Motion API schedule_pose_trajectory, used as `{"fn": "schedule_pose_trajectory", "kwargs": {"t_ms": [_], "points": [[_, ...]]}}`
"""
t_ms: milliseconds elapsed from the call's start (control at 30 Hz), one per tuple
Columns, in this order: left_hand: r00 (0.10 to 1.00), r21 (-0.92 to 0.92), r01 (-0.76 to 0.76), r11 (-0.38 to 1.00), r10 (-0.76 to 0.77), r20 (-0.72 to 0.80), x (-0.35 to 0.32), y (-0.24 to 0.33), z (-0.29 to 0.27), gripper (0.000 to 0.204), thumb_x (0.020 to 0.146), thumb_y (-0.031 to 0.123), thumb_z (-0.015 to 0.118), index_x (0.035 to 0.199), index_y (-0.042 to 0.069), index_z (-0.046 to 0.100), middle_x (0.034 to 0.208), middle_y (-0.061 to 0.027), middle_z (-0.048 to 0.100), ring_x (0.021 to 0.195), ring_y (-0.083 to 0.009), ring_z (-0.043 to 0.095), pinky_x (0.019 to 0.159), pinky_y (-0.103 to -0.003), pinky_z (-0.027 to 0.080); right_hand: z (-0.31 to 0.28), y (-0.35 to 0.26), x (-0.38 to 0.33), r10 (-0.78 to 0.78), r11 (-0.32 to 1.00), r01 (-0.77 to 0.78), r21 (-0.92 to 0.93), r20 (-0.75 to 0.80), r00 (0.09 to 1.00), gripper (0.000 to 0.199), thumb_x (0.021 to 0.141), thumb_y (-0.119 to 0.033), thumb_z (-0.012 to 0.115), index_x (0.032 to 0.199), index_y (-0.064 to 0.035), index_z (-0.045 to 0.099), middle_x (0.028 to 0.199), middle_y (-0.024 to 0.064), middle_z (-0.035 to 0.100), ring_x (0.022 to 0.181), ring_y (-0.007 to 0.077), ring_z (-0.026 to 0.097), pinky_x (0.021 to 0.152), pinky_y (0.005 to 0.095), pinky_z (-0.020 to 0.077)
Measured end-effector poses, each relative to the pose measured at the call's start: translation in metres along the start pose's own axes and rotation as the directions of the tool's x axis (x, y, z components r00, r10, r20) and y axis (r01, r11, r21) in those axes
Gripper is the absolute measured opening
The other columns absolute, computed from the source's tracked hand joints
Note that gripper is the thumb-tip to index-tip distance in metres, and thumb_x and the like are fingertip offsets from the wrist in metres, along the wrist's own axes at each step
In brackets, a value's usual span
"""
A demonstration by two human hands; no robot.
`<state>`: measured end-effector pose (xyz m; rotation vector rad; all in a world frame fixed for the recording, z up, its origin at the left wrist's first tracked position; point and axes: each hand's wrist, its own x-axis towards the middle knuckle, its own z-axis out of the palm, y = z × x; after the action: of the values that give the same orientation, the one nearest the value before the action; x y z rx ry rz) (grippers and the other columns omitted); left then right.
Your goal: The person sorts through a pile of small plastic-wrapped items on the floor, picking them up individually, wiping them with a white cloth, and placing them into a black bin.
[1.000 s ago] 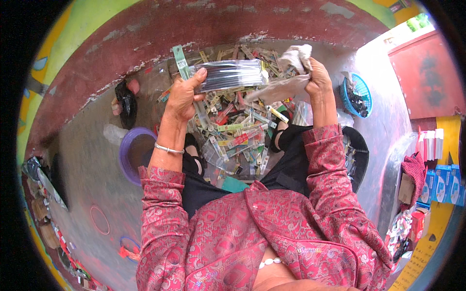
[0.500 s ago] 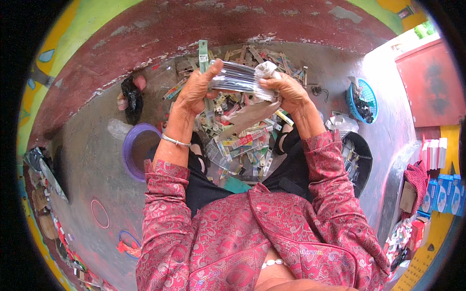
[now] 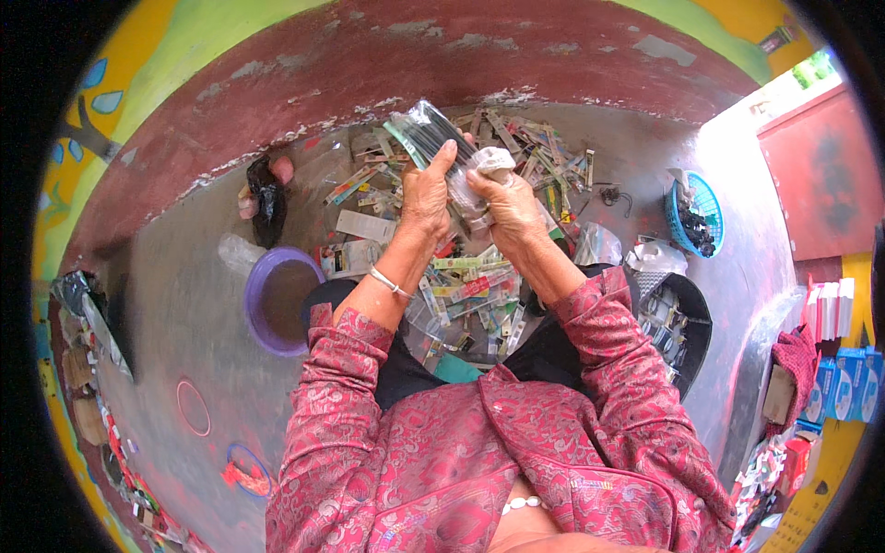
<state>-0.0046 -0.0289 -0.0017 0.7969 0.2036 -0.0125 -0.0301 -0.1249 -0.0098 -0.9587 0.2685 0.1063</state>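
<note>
A clear plastic packet of thin dark rods (image 3: 427, 132) is held over the floor pile, slanting with its top end toward the upper left. A pale green strip runs along its left edge. My left hand (image 3: 428, 195) is closed on the packet's side, thumb pressed over the front. Closed round its lower end is my right hand (image 3: 513, 210), with a crumpled whitish wad (image 3: 492, 163) at the thumb and fingers. I cannot tell whether the wad is cloth or plastic. Under both hands lies a spread of flat printed packets and strips (image 3: 479, 288).
A purple basin (image 3: 253, 309) stands left of my legs, near a black plastic bag (image 3: 267, 207). On the right are a black tub (image 3: 698, 323) holding packets and a blue basket (image 3: 673, 221) with dark scraps. Blue boxes (image 3: 843, 387) line the far right; the red-painted wall (image 3: 442, 64) rises ahead.
The packet has turned from lying level between my hands to a steep slant. My hands have come closer together, the left moving right and down. The greyish sheet hanging below no longer shows there.
</note>
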Motion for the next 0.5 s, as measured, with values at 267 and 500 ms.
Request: {"fn": "schedule_pose_trajectory", "kwargs": {"t_ms": [267, 500], "points": [[0.999, 0.129, 0.03, 0.991, -0.032, 0.012, 0.021, 0.029, -0.024, 0.02, 0.084, 0.011, 0.051, 0.096, -0.004, 0.054, 0.089, -0.016, 0.063, 0.08, -0.0243, 0.063, 0.065, -0.032, 0.053, -0.03, -0.012, 0.006, 0.233, 0.97, -0.233, -0.066, -0.016, 0.972, 0.019, 0.08, -0.017, 0.059, 0.092, -0.0017, 0.056, 0.088, 0.0064, 0.059, 0.07, 0.0152, 0.057, 0.063, 0.0281, 0.0457], [0.921, 0.313, 0.227, 0.922, -0.308, 0.237, 0.003, 0.038, -0.019, 0.025, 0.083, 0.016, 0.055, 0.099, -0.002, 0.054, 0.088, -0.017, 0.063, 0.077, -0.024, 0.063, 0.068, -0.036, 0.054, -0.037, -0.073, 0.019, 0.019, 0.996, -0.029, 0.082, 0.117, 0.993, 0.044, 0.084, -0.042, 0.052, 0.104, -0.0031, 0.05, 0.093, 0.0099, 0.059, 0.082, 0.0203, 0.06, 0.073, 0.0331, 0.0503]]}}
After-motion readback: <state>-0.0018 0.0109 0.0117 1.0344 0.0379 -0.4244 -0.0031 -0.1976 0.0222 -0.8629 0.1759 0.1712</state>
